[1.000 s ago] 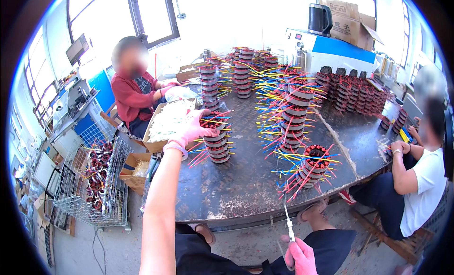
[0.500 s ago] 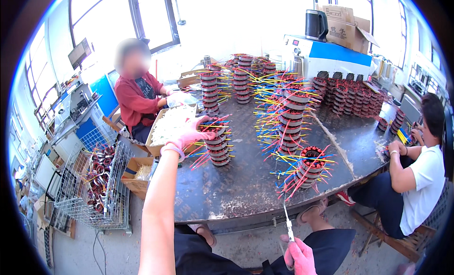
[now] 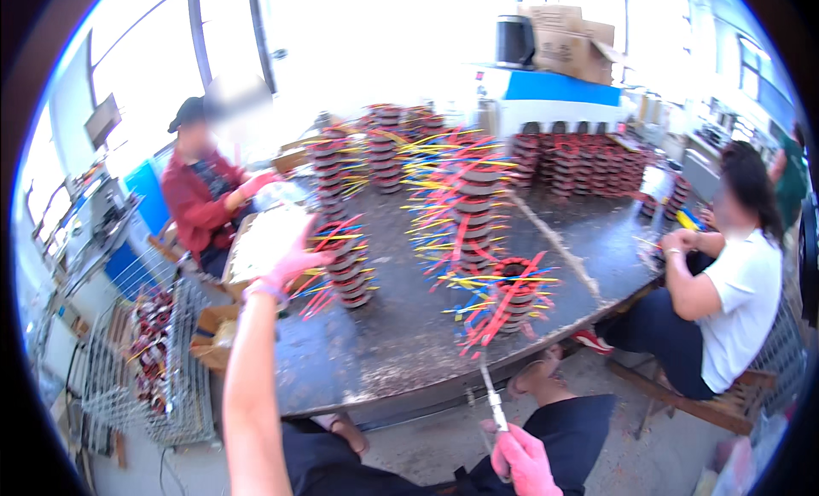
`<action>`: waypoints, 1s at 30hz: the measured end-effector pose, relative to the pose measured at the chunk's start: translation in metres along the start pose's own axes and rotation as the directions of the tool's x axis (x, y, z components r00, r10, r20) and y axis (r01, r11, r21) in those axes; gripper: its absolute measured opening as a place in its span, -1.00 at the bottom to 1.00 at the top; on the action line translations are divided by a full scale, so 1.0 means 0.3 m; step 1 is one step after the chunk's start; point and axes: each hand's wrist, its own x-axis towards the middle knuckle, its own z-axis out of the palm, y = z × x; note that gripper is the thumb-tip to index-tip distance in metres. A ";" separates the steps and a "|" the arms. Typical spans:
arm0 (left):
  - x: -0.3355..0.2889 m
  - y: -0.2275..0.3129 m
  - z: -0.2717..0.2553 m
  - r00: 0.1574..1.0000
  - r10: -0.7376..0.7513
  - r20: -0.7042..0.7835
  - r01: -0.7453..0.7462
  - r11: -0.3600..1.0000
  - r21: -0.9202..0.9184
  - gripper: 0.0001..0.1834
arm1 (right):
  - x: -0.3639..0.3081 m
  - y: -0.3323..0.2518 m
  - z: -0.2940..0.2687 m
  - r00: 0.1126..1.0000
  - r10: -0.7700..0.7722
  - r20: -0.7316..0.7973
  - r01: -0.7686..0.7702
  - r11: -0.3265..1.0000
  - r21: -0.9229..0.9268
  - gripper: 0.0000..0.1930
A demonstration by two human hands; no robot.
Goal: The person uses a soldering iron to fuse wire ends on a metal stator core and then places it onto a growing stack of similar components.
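Observation:
My left hand point(image 3: 288, 255), in a pink glove, reaches out with thumb and fingers apart beside a stack of wound stator cores point(image 3: 347, 270). Whether its fingertips touch the stack is blurred. Lower right, my right hand point(image 3: 522, 455), also pink-gloved, is closed around a slim tool point(image 3: 495, 402) with a white section and a thin metal shaft. Its tip points at a short stator stack point(image 3: 512, 313) near the table edge, with red, yellow and blue wires sticking out. Behind that rises a taller stator stack point(image 3: 479, 206), also bristling with wires.
A box of white pieces point(image 3: 243, 249) lies left of my left hand. More stator stacks point(image 3: 580, 168) stand along the back of the dark table point(image 3: 401, 359). A wire basket point(image 3: 183, 394) is on the floor. Co-workers in red point(image 3: 200, 189) and white point(image 3: 742, 283) sit at either side.
The whole view has shifted, so the table and stacks appear further left. My left hand has moved off the stack's top to its left side. My right hand still grips the tool.

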 end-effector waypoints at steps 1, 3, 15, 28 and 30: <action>-0.005 -0.024 -0.033 0.995 0.050 -0.087 -0.043 0.996 0.084 -0.04 | -0.008 -0.006 0.003 1.000 -0.006 0.009 0.006 1.000 0.005 -0.67; -0.004 0.099 0.032 0.960 0.208 -0.187 -0.173 0.967 0.185 -0.07 | -0.013 -0.014 -0.021 0.998 -0.057 -0.038 0.058 0.998 0.039 -0.69; 0.101 0.552 0.801 0.870 0.190 0.456 -0.381 0.846 0.374 0.25 | -0.057 -0.051 -0.128 0.981 -0.049 -0.188 0.078 0.986 0.147 -0.74; -0.187 0.466 0.487 0.946 0.206 0.251 -0.266 0.935 0.235 0.16 | -0.040 0.033 -0.160 1.000 -0.020 -0.004 0.020 0.966 0.256 -0.59; -0.293 0.363 0.417 0.974 0.090 0.209 -0.154 0.938 0.312 0.17 | -0.027 0.042 -0.116 0.998 -0.011 0.064 -0.007 0.960 0.280 -0.59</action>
